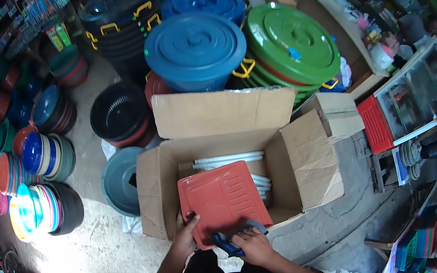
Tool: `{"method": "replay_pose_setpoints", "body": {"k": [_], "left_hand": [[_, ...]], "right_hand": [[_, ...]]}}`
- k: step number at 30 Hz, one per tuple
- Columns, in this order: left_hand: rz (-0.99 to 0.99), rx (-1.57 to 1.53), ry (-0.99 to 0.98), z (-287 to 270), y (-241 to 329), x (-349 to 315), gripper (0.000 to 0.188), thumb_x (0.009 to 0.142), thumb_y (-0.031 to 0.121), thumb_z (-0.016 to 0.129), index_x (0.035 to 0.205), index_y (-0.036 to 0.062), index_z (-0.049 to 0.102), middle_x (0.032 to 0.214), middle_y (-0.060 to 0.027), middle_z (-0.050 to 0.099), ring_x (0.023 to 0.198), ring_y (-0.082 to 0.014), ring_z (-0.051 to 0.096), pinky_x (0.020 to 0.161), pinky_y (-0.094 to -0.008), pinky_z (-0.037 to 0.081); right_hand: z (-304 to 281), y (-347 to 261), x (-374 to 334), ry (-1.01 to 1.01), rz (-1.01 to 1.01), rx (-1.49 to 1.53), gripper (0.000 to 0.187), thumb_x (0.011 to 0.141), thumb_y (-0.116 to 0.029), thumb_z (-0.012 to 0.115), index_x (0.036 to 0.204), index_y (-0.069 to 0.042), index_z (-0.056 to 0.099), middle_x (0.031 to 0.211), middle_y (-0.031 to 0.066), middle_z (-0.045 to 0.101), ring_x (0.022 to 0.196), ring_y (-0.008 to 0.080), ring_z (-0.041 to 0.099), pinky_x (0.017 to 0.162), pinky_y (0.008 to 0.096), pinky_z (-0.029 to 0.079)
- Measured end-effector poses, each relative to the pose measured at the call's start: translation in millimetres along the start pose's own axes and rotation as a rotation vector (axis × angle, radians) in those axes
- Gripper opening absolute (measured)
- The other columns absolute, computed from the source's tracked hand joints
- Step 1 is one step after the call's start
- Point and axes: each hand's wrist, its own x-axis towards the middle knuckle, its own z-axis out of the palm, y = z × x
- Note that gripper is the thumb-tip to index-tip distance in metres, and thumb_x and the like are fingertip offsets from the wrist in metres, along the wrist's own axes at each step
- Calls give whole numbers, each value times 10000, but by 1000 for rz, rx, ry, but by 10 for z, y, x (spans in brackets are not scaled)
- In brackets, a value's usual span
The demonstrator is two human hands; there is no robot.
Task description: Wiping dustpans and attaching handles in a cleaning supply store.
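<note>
My left hand [186, 235] is closed on the left edge of a red plastic panel [220, 194], thumb on its face. The panel is shallow, with rounded corners and a row of ribs. Over its lower right part, my right hand [254, 247] is closed around a blue-and-black handled tool [226, 245] with a grey part; its exact kind does not show. The panel is tilted above an open cardboard box [313, 158], whose flaps are folded out. Inside lie several long white pieces [228, 160], partly hidden behind the panel.
Behind the box stand a blue lidded tub [194, 47] and a stack of green lidded tubs [293, 44]. Black basins [119, 110] and a grey-green basin [118, 183] stand left of it. A glass-topped display case [421, 92] is at the right.
</note>
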Motion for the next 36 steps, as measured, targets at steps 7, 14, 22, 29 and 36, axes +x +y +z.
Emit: {"method": "replay_pose_setpoints", "body": {"k": [7,14,22,29,36], "left_hand": [[452,335,-58,243,509,-542,621,895,-2,622,1444,51,336,1293,-68,515,1168,-154,507,993,-321,426],[629,590,-30,466,859,-918,555,849,-49,574,1379,-3,417,1215,-71,579,1111,-141,548,970,-292,427],[632,610,-257,582,897,-1303,571,777,-81,515,1340,-12,444,1169,-69,584,1094,-139,552,956,-297,437],[697,728,-284,480,949,-1237,608,727,-96,508,1326,-12,457,1177,-71,579,1106,-156,547,973,-300,426],[646,681,-245,445,1211,-1291,606,704,-129,500,1294,10,482,1132,-45,594,1023,-130,574,886,-276,473]], "right_hand": [[-391,-210,-119,305,496,741,418,785,-118,717,1165,-12,578,947,135,669,915,241,646,841,374,495],[-899,-142,104,1253,653,1049,252,898,-136,669,1091,14,607,967,68,635,837,155,589,781,290,467],[-1084,-381,735,980,370,189,740,843,-136,533,1476,84,218,1538,325,171,1466,404,131,1193,466,97],[-763,-1084,1032,860,293,-15,774,737,-211,583,1397,121,349,1484,342,284,1446,442,166,1177,526,101],[-682,-1517,1029,562,-146,7,841,687,-228,600,1461,-11,351,1528,196,325,1460,360,206,1173,516,147]]}}
